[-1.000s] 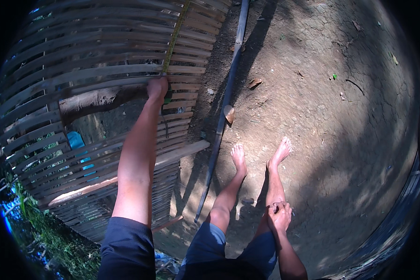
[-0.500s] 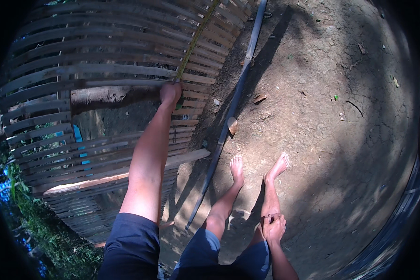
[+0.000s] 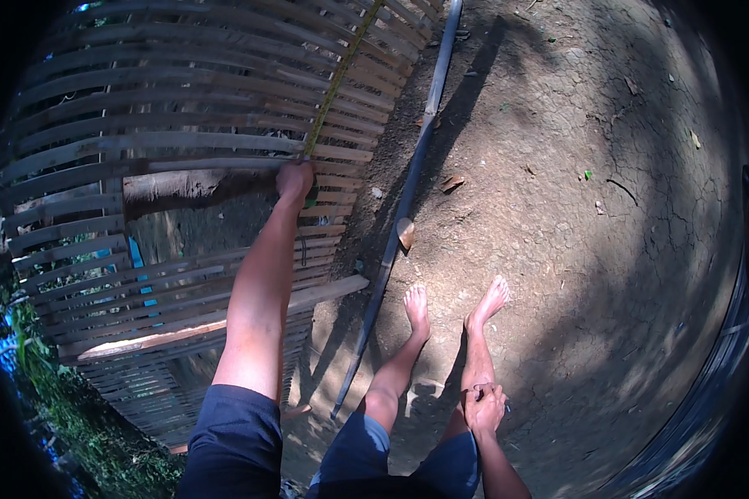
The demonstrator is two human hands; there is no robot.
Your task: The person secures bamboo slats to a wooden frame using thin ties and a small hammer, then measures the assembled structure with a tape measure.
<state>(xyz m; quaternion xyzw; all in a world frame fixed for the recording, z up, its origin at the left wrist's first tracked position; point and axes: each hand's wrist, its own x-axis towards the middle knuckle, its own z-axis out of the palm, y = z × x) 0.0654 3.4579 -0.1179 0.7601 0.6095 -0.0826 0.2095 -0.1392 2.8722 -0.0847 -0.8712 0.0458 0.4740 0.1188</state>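
Observation:
My left hand (image 3: 295, 180) is stretched out to the slatted bamboo fence (image 3: 183, 145), its fingers closed at the lower end of a yellow tape measure (image 3: 333, 90). The tape's blade runs up across the slats from that hand to the top of the view. A bit of green shows just under the hand, mostly covered by it. Low down by my right knee, my right hand (image 3: 486, 409) is curled closed. Something small and dark pokes out between its fingers, too small to name.
A gap in the slats left of my left hand shows a thick log (image 3: 200, 185) behind. A wooden plank (image 3: 329, 293) crosses the fence lower down. One long grey pole (image 3: 409, 179) lies on the cracked dirt between fence and my bare feet (image 3: 418, 308). Green plants (image 3: 100, 424) grow at lower left.
The view has shifted slightly, so the fence and my left hand appear a little lower and further left. Both hands keep their holds; the right has turned a little.

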